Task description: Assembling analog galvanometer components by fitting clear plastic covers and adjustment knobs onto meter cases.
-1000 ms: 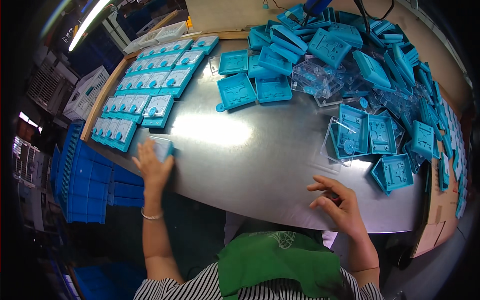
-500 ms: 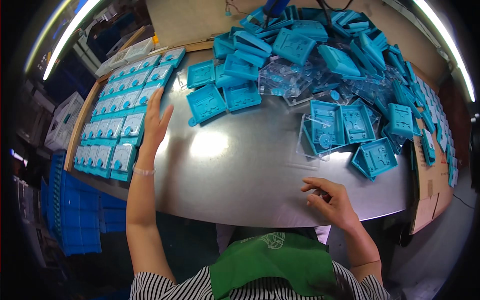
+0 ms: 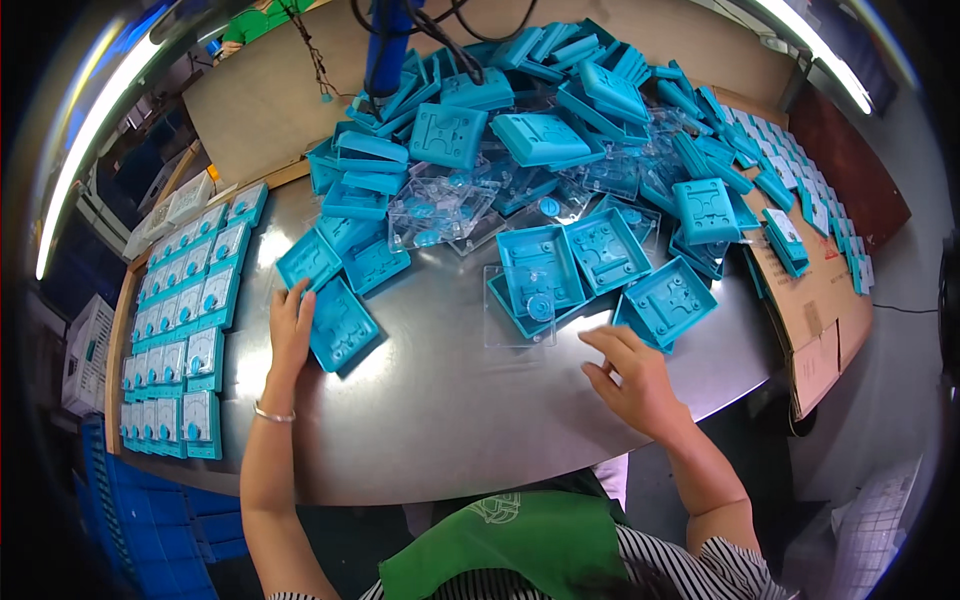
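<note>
My left hand (image 3: 288,335) is at the left edge of an open turquoise plastic case (image 3: 345,328), its fingers bent and closed on that edge. Beyond it lie two more open turquoise cases (image 3: 308,260). My right hand (image 3: 630,380) hovers over the metal table with loosely bent fingers apart, nothing in it. Nearest to it is another open turquoise case (image 3: 668,303), with screw posts inside. Close by, a clear plastic cover (image 3: 500,320) with a round turquoise knob (image 3: 540,307) lies against a pair of cases (image 3: 607,250).
A large heap of turquoise cases (image 3: 450,135) and clear covers (image 3: 440,210) fills the far side. Rows of assembled dial meters (image 3: 200,350) stand at the left; more lie on a cardboard box (image 3: 820,320) at the right. A blue tool (image 3: 385,55) hangs above the metal table (image 3: 430,430).
My left hand has left the rows of meters and come to the nearest left case. My right hand has moved closer to the cases on the right. The whole view has shifted and turned.
</note>
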